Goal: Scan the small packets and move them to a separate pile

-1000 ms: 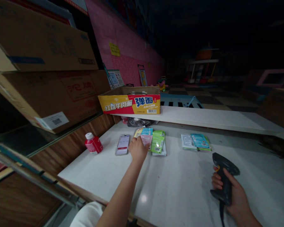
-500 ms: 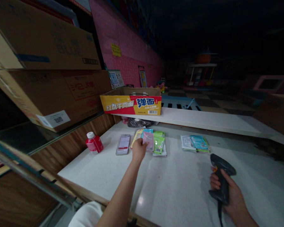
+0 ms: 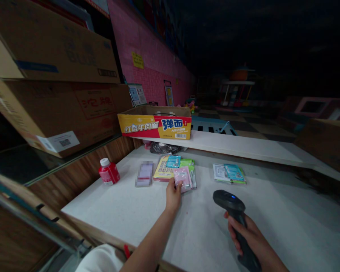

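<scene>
My left hand (image 3: 173, 193) pinches the lower left edge of a pink packet (image 3: 183, 179) in front of the other packets. Behind it lie a yellow packet (image 3: 162, 170), a small blue packet (image 3: 173, 161) and a green packet (image 3: 191, 164), overlapping. My right hand (image 3: 248, 235) is wrapped round the handle of a black barcode scanner (image 3: 229, 201), held above the counter with a blue light on its top and its head towards the left. Further back on the right, a white packet (image 3: 221, 173) and a blue packet (image 3: 234, 172) overlap.
A phone (image 3: 144, 174) and a red bottle (image 3: 109, 172) stand or lie on the white counter (image 3: 124, 211) to the left. An open noodle carton (image 3: 154, 126) sits on the raised shelf (image 3: 243, 145). Large cardboard boxes (image 3: 59, 113) are stacked at the left.
My left hand has drawn the pink packet nearer, uncovering more of the yellow one. My right hand has brought the scanner left towards it, and the scanner's blue light now shows.
</scene>
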A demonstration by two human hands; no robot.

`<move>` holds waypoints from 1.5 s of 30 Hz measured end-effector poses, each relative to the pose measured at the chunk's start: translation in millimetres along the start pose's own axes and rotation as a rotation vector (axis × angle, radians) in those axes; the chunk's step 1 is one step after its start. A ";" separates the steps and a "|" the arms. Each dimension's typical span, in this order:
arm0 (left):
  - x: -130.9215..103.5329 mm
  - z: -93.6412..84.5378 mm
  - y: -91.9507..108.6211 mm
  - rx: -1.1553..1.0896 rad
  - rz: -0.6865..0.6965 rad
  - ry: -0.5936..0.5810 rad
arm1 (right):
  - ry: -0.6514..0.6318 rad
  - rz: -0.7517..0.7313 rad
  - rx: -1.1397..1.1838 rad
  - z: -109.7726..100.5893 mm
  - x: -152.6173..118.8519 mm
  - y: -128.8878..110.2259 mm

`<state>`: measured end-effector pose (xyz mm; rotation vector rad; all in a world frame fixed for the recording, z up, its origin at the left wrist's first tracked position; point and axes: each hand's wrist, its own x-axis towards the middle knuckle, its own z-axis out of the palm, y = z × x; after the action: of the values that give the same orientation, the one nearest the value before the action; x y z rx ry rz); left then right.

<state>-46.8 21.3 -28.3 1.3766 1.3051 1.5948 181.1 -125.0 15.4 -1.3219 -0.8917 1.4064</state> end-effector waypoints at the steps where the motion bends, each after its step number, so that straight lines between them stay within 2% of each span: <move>1: 0.4 -0.2 0.1 0.005 0.004 -0.006 | -0.027 -0.008 -0.034 4.9 -4.1 0.7; 5: 0.6 -0.6 1.4 0.046 0.028 -0.012 | -0.089 0.014 -0.103 21.1 -15.3 0.4; 9: -0.5 -0.9 -1.8 0.130 0.002 -0.021 | -0.041 0.018 -0.133 32.0 -20.0 -5.8; 17: 1.4 -1.0 -7.8 0.082 0.061 -0.026 | -0.068 0.009 -0.074 29.2 -17.1 -4.6; 22: 1.6 -1.9 -2.1 -0.012 0.019 -0.026 | 0.012 -0.008 0.055 5.4 -6.3 -5.4; 25: -1.1 -0.5 4.3 -0.088 -0.028 -0.048 | 0.018 -0.003 0.190 -23.9 7.2 -5.2; 28: -4.1 7.4 13.9 -0.129 -0.071 -0.073 | -0.005 0.001 0.426 -53.8 22.8 0.5; 32: -3.3 33.2 29.2 -0.201 -0.185 -0.139 | -0.004 0.004 0.755 -77.2 37.7 9.4; 37: 10.2 83.9 41.4 -0.351 -0.392 -0.297 | -0.030 0.023 0.952 -83.0 44.6 12.4; 40: 23.4 120.0 44.1 -0.206 -0.425 -0.292 | -0.025 0.032 0.975 -81.3 46.1 12.9; 45: 45.3 173.6 40.8 0.088 -0.361 -0.280 | 0.001 0.026 0.983 -77.7 47.3 12.5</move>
<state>114.9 96.8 16.4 1.2742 1.3705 1.0757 258.5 -90.9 -20.3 -0.5718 -0.0968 1.5466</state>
